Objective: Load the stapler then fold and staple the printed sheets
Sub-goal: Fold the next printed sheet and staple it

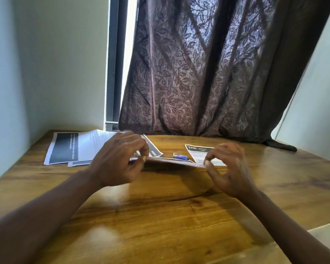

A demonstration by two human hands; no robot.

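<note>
A printed sheet [171, 161] is lifted a little off the wooden table [160, 216], seen almost edge-on. My left hand [120, 161] pinches its left end between thumb and fingers. My right hand [229, 168] pinches its right end the same way. Behind the lifted edge a small blue and white object [180, 156] lies on the table; I cannot tell whether it is a staple box. A sheet headed 2705 [200, 152] lies behind my right hand. No stapler shows.
More printed sheets [72, 147] with dark panels lie spread at the back left of the table. A dark patterned curtain [217, 73] hangs behind the table, its hem reaching the back edge. A white wall [46, 63] closes the left side. The table's right edge [322, 225] is near my right forearm.
</note>
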